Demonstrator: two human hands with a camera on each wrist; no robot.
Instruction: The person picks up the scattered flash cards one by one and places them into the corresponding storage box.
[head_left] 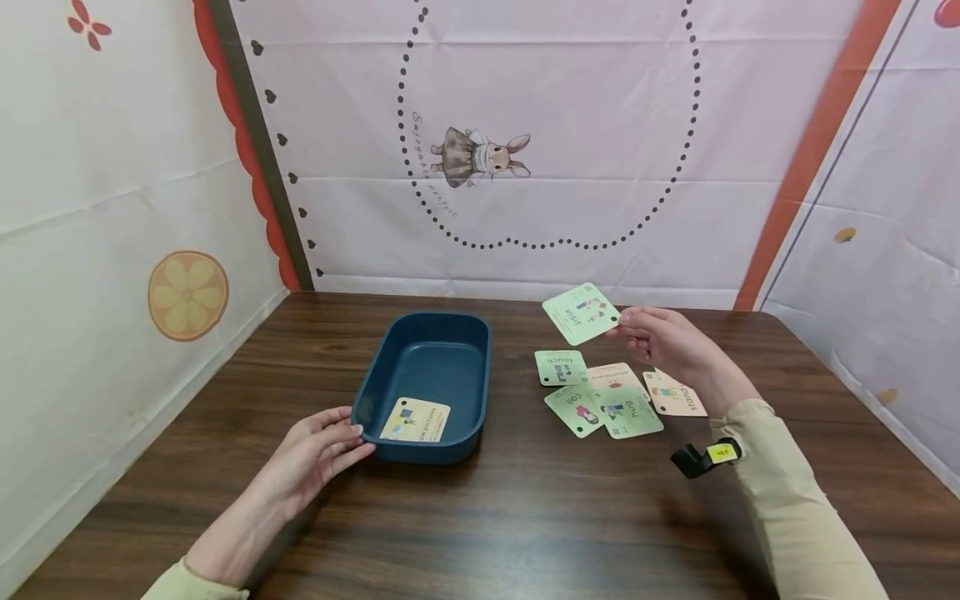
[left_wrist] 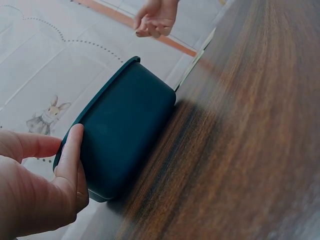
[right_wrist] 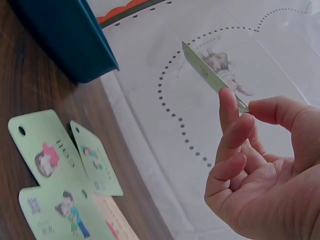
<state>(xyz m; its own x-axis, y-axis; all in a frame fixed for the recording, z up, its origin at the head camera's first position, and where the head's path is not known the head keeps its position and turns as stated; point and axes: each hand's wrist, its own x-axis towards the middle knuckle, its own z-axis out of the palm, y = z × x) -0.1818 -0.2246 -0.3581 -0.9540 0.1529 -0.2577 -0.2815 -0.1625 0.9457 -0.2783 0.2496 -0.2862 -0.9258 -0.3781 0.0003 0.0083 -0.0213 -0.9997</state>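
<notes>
Green card, 1 corner in right grip

Bare wood-grain tabletop lies between the dark-blue tray and scattered word cards; the tray's raised walls block low passage.

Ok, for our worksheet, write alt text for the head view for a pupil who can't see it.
A person's right hand holds up a green picture card over a wooden table, while the left hand grips the near left corner of a blue tray holding a cream card. More green and peach cards lie on the table to the tray's right, some overlapping.
</notes>
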